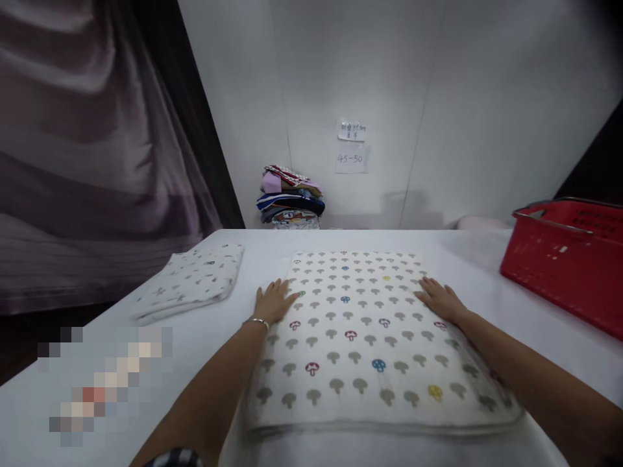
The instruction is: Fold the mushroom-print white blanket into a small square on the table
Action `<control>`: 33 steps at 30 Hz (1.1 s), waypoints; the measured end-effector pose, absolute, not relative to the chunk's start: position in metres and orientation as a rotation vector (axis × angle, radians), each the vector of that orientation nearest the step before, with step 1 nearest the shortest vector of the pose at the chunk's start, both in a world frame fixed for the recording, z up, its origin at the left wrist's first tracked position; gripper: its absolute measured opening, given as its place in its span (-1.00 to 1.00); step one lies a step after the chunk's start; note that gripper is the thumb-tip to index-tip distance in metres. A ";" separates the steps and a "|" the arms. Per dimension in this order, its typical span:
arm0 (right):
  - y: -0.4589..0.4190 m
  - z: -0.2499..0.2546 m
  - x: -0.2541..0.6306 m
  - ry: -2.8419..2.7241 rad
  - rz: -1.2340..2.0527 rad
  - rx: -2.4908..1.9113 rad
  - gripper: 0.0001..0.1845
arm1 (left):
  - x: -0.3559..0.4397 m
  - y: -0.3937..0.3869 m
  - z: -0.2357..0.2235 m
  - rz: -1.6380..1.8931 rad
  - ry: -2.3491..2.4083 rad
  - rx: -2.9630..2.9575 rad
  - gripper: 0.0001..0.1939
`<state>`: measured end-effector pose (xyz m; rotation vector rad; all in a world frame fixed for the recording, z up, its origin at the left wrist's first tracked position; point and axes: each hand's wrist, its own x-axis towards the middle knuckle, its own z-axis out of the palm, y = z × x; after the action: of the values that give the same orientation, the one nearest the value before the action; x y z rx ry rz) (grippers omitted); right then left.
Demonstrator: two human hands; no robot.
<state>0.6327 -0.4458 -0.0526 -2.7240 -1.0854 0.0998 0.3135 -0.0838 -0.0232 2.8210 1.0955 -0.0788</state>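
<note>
Far left: draped purplish curtain [97, 162], hanging beside the counter [265, 256]. Next, left side of counter: folded white cloth [195, 275] with a small scattered print, lying flat, well apart from the hands. Near left has a pixelated patch, can't tell what's under it. Left hand [276, 301]: palm down, fingers spread, on left edge of the mushroom-print cloth [360, 324], gripping nothing; thin silvery bracelet [257, 322] on that wrist. Far, past counter edge: stack of folded fabrics [291, 198] against the pale wall [311, 78], mixed colors; two paper signs [351, 159] to its right, lower one reads 45-50. Mushroom-print cloth is mid-counter, folded in layers, flat, grey mushrooms plus a few red, blue and yellow, near edge blurred. Right hand [440, 301]: palm down, fingers extended and apart, on cloth's right edge, not clutching it. Far right: red basket [564, 253] with metal handle [555, 220], clear of the right hand
</note>
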 end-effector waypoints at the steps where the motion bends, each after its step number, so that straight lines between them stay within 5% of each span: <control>1: -0.449 -0.051 0.630 -1.071 0.093 -2.710 -0.37 | 0.310 -0.090 -0.020 -0.072 1.109 2.821 -0.32; 15: -0.583 -0.061 0.554 -0.815 0.175 -2.447 -0.28 | 0.201 -0.163 -0.045 0.137 0.840 2.811 -0.50; 24: -0.610 -0.068 0.517 -0.635 0.057 -2.380 -0.27 | 0.173 -0.186 -0.040 0.242 0.971 2.622 -0.36; 33: -0.619 -0.063 0.495 -0.629 -0.106 -2.498 -0.34 | 0.162 -0.218 -0.048 0.396 1.017 2.679 -0.47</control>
<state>0.4954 -0.6193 -0.0626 -2.4985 -0.6294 -0.1064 0.1621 -0.2177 -0.0482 2.6787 1.0173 0.3964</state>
